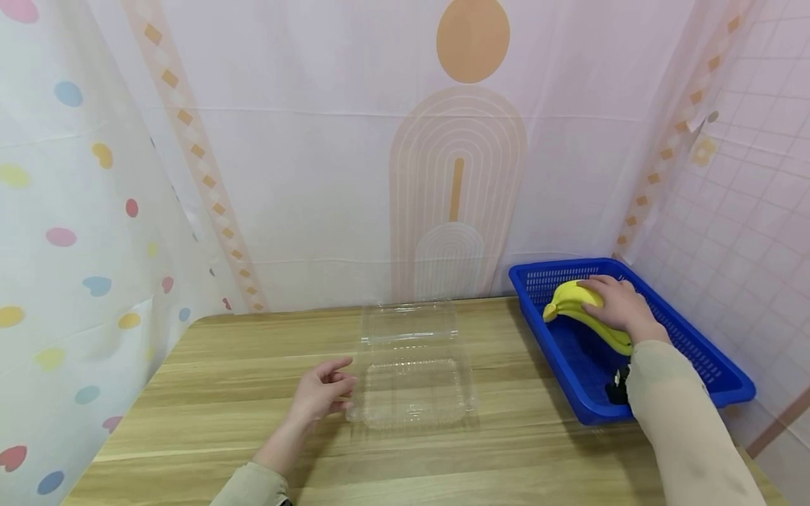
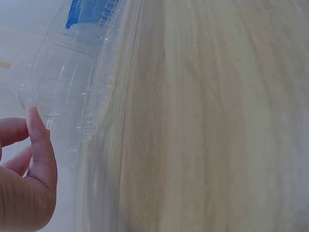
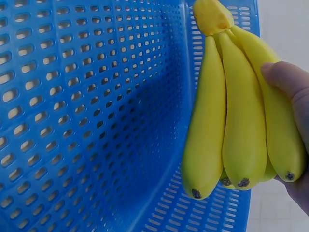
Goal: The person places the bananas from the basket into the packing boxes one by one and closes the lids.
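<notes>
1. Through the head view I see the clear, rectangular plastic container on the wood-grain table, just right of the left hand, its clear lid folded back on the far side
2. Farther off to the right, I find the bunch of smooth yellow bananas in the right hand, within the rim of the blue perforated plastic basket; I cannot tell whether it touches the floor there
3. The basket's raised side wall stands between the bananas and the container, and a small black object shows beside the right cuff
4. Behind the table I see a pale fabric backdrop with a printed arch
5. My left hand has loosely bent fingers and grips nothing; I cannot tell whether its fingertips touch the container
6. My right hand, reaching farther forward, grips the bunch from above, its thumb pressed along one banana
</notes>
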A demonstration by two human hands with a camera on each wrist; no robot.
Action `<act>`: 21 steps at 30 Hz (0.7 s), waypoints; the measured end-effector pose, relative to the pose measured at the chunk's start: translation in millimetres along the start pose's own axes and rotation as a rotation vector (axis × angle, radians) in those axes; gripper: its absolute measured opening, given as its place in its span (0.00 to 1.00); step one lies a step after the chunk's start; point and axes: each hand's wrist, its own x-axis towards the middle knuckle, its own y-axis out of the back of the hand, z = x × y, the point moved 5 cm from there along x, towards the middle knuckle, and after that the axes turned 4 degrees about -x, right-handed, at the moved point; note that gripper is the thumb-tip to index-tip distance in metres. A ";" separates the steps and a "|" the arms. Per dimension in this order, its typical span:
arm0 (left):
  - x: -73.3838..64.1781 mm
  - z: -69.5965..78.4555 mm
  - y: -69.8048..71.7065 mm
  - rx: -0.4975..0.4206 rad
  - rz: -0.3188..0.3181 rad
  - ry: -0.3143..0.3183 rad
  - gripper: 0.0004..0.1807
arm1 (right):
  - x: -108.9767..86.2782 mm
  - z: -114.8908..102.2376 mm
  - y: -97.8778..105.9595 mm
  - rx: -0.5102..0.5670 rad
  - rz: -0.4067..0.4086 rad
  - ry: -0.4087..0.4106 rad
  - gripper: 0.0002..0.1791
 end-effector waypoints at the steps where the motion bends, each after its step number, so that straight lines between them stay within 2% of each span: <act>1: -0.1 0.0 0.0 0.002 0.000 0.001 0.27 | -0.6 0.1 1.0 -0.002 0.005 -0.004 0.31; 10: -0.3 0.2 0.4 -0.004 0.003 0.002 0.27 | -5.1 -0.7 11.7 0.004 0.071 -0.013 0.31; 21: -1.8 1.0 -1.9 0.000 0.006 0.006 0.27 | -7.7 -9.9 28.2 -0.007 0.237 0.030 0.27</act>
